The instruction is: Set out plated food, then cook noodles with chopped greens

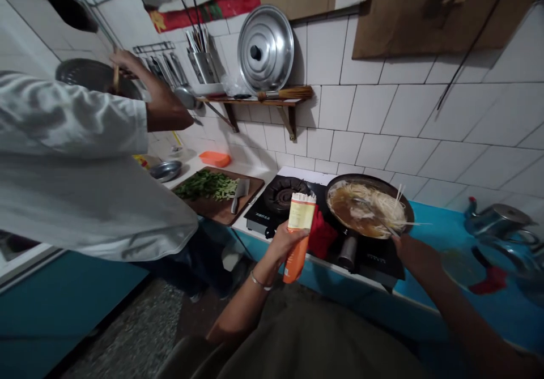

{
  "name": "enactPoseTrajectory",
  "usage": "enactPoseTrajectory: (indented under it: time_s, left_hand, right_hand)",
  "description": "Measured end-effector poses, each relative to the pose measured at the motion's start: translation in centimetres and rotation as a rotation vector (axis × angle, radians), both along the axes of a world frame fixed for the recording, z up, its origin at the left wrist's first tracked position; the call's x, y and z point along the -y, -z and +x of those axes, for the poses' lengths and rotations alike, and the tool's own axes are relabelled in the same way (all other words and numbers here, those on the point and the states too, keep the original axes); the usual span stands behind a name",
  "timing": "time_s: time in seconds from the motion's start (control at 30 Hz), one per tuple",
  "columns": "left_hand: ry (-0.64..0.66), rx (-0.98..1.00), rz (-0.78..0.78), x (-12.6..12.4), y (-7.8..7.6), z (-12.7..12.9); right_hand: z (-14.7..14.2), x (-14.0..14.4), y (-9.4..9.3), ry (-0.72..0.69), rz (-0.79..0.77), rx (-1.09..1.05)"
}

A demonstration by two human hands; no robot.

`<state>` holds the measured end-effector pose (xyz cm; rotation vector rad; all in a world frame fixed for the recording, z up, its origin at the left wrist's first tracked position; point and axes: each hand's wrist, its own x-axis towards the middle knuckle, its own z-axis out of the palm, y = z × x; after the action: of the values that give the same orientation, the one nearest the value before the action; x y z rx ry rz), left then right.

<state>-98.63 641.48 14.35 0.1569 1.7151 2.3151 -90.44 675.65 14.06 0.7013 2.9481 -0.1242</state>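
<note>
My left hand point(283, 243) is closed around an opened orange and yellow packet of dried noodles point(301, 220), with the pale noodle ends showing at its top. To the right, a wok point(370, 176) of brown broth and noodles point(382, 200) sits on the stove. My right hand point(414, 248), at the wok's right rim, grips the handle of a metal ladle point(382, 223) whose head rests in the broth. A few stiff noodle sticks point(399, 193) poke up at the wok's right side. A red cloth point(321, 234) lies between the packet and the wok handle.
At left stands another person point(85, 164), one arm raised near a dark pan point(80, 73). A cutting board point(253, 189) bears chopped greens point(208, 185) and a cleaver point(241, 192). A bare burner point(283, 193) adjoins the wok; a kettle point(501, 220) stands right.
</note>
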Motion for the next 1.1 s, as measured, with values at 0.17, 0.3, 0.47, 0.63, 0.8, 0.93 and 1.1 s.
enactPoseTrajectory:
  time_s: [0.17, 0.3, 0.47, 0.63, 0.8, 0.93, 1.1]
  left_hand:
    - [-0.009, 0.039, -0.024, 0.7, 0.3, 0.0]
    - [-0.018, 0.060, -0.058, 0.4, 0.3, -0.4]
    - [0.009, 0.054, -0.087, -0.3, 0.3, -0.9]
    - [0.045, 0.044, -0.085, -1.0, 0.6, -1.6]
    - [0.071, 0.046, -0.088, -1.4, 0.8, -2.4]
    - [0.097, 0.049, -0.075, -1.5, 1.1, -3.1]
    - [0.126, 0.060, -0.069, -1.5, 1.6, -3.8]
  right_hand:
    - [1.2, 1.9, -1.0, -0.034, 0.054, -0.019]
    - [2.3, 2.7, -2.3, -0.016, 0.109, 0.006]
    - [4.2, 2.9, -4.2, 0.029, 0.141, -0.004]
    - [5.1, 2.0, -5.2, 0.155, 0.154, -0.083]
    - [4.0, 0.2, -4.1, 0.333, 0.146, -0.110]
    - [2.7, 0.7, -2.8, 0.345, 0.127, -0.042]
    - [1.7, 3.3, -1.4, 0.269, 0.090, 0.035]
